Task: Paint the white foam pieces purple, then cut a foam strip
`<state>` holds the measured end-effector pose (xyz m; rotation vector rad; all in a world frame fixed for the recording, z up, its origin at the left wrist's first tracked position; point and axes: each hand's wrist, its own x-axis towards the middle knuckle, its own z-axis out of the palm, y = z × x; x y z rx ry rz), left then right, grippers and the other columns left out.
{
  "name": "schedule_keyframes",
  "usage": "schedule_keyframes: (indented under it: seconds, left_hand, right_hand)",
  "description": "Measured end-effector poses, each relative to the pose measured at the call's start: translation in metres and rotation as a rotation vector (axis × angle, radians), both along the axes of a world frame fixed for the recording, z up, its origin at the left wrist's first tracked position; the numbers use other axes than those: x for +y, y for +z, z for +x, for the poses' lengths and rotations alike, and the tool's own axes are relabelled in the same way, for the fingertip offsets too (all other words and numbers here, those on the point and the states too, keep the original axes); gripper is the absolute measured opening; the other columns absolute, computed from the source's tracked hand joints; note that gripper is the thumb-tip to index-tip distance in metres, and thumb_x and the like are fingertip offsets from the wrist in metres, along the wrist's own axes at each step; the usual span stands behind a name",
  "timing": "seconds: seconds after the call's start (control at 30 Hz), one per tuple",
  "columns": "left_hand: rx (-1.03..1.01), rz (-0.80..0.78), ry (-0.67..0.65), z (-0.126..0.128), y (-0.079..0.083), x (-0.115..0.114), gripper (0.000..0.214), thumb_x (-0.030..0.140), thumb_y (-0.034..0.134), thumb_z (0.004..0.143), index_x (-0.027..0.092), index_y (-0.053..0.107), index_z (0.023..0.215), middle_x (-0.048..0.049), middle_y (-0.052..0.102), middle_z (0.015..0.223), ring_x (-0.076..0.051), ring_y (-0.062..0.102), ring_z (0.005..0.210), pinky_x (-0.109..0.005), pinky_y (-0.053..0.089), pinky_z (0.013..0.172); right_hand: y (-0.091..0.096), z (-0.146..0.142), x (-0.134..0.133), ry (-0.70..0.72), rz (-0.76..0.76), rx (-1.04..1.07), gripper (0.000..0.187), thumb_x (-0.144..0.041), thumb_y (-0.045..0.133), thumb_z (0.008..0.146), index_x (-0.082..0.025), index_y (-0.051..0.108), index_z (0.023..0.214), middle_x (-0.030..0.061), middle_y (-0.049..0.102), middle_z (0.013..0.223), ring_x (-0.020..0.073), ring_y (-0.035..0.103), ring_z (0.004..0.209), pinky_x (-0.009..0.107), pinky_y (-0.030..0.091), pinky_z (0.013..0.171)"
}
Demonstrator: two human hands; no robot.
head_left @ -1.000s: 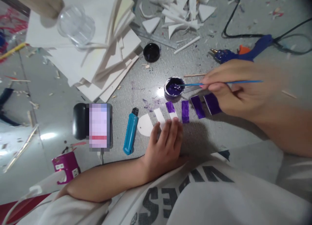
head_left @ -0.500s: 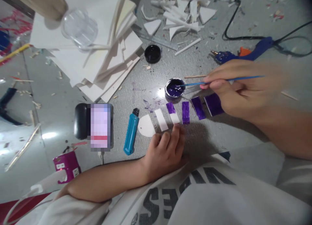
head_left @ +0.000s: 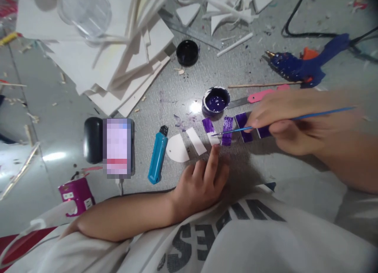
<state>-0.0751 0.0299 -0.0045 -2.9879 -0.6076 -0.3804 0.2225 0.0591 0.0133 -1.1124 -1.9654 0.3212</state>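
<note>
My right hand [head_left: 295, 119] is closed around a thin blue paintbrush [head_left: 319, 113]. The brush tip is at a small white strip [head_left: 214, 138] whose upper part is painted purple. At the strip's lower edge rests the outstretched index finger of my left hand [head_left: 202, 176]; its other fingers are loosely bent and grip nothing. To the right lie purple painted pieces [head_left: 227, 132], one partly under my right hand. On the left are a plain white strip [head_left: 196, 141] and a rounded white piece [head_left: 178, 148]. Above them stands an open jar of purple paint [head_left: 217, 101].
A teal box cutter [head_left: 158, 156] and a phone [head_left: 118, 147] lie left. Behind are the black lid [head_left: 187, 53], stacked white sheets [head_left: 118, 76] and scraps [head_left: 230, 9]. A blue glue gun [head_left: 298, 66], wooden stick [head_left: 262, 85] and pink-handled blade [head_left: 261, 95] lie right.
The paintbrush has left the paint jar and come down to the half-purple strip with my right hand. My left index finger has straightened out at that strip's edge. The view has shifted slightly.
</note>
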Motion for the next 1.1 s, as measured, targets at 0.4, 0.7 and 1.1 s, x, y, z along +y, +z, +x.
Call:
schedule_keyframes:
  seconds: [0.4,0.7,1.1]
  left_hand:
    - [0.028,-0.014,0.005,0.001,0.002,0.0,0.044,0.047,0.068,0.112,0.009,0.079,0.131,-0.0323,0.076,0.151,-0.021,0.063,0.069,-0.036,0.045,0.058]
    - [0.048,-0.056,0.011,-0.002,-0.003,-0.003,0.049,0.054,0.061,0.114,0.012,0.078,0.132,-0.0316,0.074,0.156,-0.022,0.064,0.073,-0.036,0.046,0.06]
    - [0.044,-0.035,-0.009,0.001,0.001,0.001,0.051,0.052,0.059,0.114,0.009,0.077,0.134,-0.0323,0.077,0.149,-0.023,0.064,0.071,-0.036,0.047,0.059]
  right_hand:
    - [0.001,0.0,0.004,0.047,-0.039,-0.046,0.019,-0.034,0.063,0.117,-0.029,0.075,0.103,-0.0044,0.08,0.082,0.012,0.074,0.067,0.03,0.062,0.063]
    - [0.003,0.003,0.008,0.115,-0.064,-0.083,0.011,-0.027,0.069,0.112,-0.03,0.072,0.101,-0.005,0.081,0.082,0.0126,0.077,0.068,0.029,0.062,0.063]
    - [0.001,0.007,0.014,0.161,-0.01,-0.138,0.011,-0.023,0.065,0.112,-0.03,0.07,0.105,-0.0056,0.082,0.086,0.0122,0.078,0.072,0.03,0.065,0.068]
